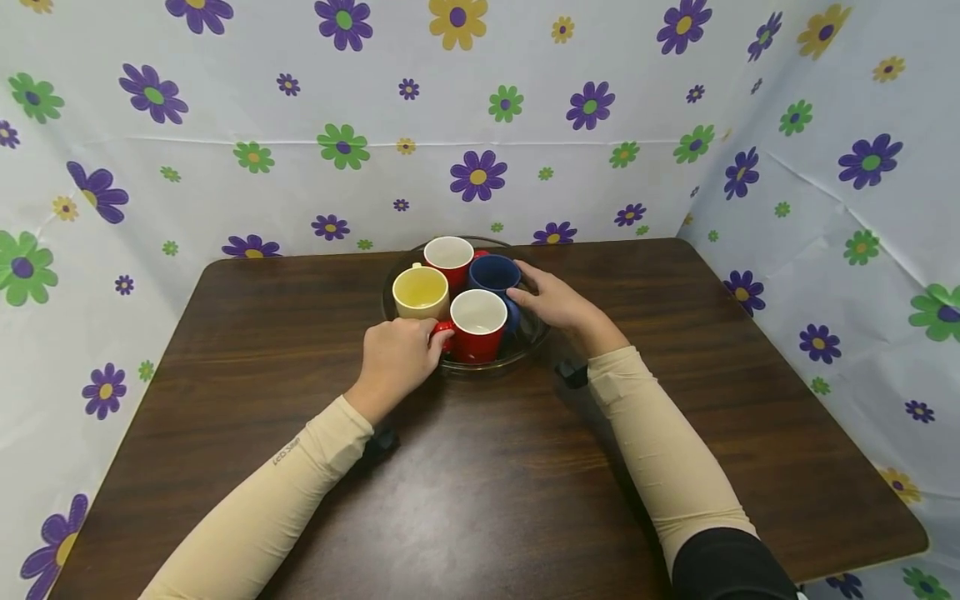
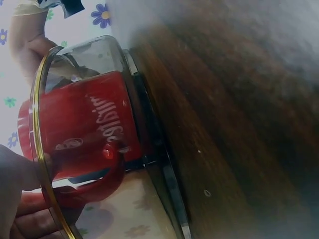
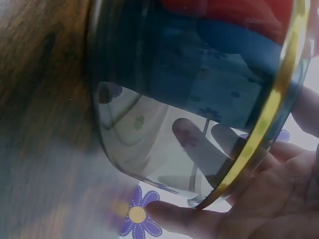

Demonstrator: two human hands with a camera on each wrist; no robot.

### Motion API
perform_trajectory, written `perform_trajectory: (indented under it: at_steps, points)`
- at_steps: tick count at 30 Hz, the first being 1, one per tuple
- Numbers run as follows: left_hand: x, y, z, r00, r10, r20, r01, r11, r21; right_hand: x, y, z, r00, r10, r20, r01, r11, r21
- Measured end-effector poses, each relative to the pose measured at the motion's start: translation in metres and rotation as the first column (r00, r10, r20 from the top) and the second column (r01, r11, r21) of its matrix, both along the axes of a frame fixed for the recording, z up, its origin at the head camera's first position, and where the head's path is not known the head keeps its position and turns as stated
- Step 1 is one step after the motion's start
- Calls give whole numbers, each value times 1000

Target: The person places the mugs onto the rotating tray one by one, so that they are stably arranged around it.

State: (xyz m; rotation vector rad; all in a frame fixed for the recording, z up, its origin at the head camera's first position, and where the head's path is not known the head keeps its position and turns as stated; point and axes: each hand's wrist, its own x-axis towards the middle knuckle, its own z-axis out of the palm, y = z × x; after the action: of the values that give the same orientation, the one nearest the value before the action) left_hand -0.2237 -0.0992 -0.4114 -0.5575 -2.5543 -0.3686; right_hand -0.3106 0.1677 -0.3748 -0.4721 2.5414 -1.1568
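In the head view, my left hand (image 1: 399,354) pinches the handle of the front red mug (image 1: 477,343), which stands upright in a round glass bowl (image 1: 517,357). White lettering shows on that red mug (image 2: 89,124) in the left wrist view, through the glass. My right hand (image 1: 557,302) reaches over the bowl's right side, thumb near the handle of the blue mug (image 1: 495,272). Through the glass in the right wrist view, some of its fingers (image 3: 199,147) extend straight inside the gold rim (image 3: 259,124). Another finger lies outside the bowl.
A yellow mug (image 1: 420,292) and a second red mug (image 1: 450,260) share the bowl, behind and left of the front one. The bowl stands near the back edge of a dark wooden table (image 1: 480,483). A flowered curtain (image 1: 420,108) hangs behind it.
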Motion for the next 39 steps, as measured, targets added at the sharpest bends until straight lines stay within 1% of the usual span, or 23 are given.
perform_trajectory:
  at_steps: [3, 6, 9, 11, 12, 14, 15, 16, 17, 18, 19, 21, 22, 23, 25, 28, 31, 34, 39]
  points:
    - [1, 0, 1, 1000, 14, 2, -14, 1000, -9, 0, 1, -2, 1000, -2, -4, 2, 1000, -2]
    - [3, -2, 7, 1000, 28, -10, -28, 1000, -9, -1, 2, -3, 1000, -8, 0, 8, 1000, 6]
    - [5, -9, 19, 999, 41, -31, -41, 999, 16, -2, 5, -3, 1000, -26, 6, 26, 999, 27]
    - [2, -18, 29, 998, 53, -43, -51, 998, 48, -3, 6, -2, 999, -34, -5, 34, 998, 47]
    - [-1, -24, 35, 998, 53, -33, -51, 996, 67, -4, 7, -2, 999, -35, -16, 36, 998, 54]
    - [-10, -36, 43, 999, 47, 20, -49, 993, 111, -5, 8, -1, 998, -28, -49, 32, 997, 75]
    - [-16, -42, 46, 997, 45, 64, -53, 991, 125, -6, 9, 0, 998, -19, -67, 24, 996, 82]
    - [-21, -48, 48, 993, 41, 113, -56, 989, 133, -7, 9, 0, 996, -6, -86, 14, 996, 85]
    - [-26, -52, 50, 983, 37, 179, -62, 989, 138, -8, 10, 0, 995, 7, -100, 2, 996, 85]
    - [-30, -56, 51, 969, 36, 243, -71, 988, 135, -8, 10, 0, 994, 18, -109, -10, 997, 82]
    - [-34, -58, 50, 957, 39, 289, -78, 989, 126, -9, 10, -1, 993, 28, -113, -20, 997, 77]
    - [-38, -60, 46, 936, 52, 349, -87, 993, 86, -11, 9, -3, 993, 42, -107, -37, 998, 45]
    - [-39, -59, 44, 931, 49, 361, -80, 994, 71, -12, 9, -5, 993, 46, -105, -43, 999, 28]
    - [-40, -58, 41, 930, 45, 365, -72, 996, 61, -12, 8, -6, 993, 47, -107, -46, 999, 15]
    - [-41, -55, 36, 939, 36, 342, -56, 997, 49, -13, 6, -8, 992, 49, -113, -50, 999, -8]
    - [-42, -51, 31, 943, 34, 330, -59, 996, 64, -14, 5, -9, 988, 51, -143, -52, 999, -3]
    - [-42, -47, 30, 942, 47, 332, -80, 993, 88, -15, 5, -9, 984, 48, -173, -46, 999, 15]
    - [-42, -44, 30, 942, 59, 330, -94, 991, 91, -16, 6, -10, 979, 52, -197, -47, 998, 30]
    - [-42, -40, 30, 950, 75, 302, -101, 992, 71, -17, 6, -10, 978, 56, -203, -50, 998, 36]
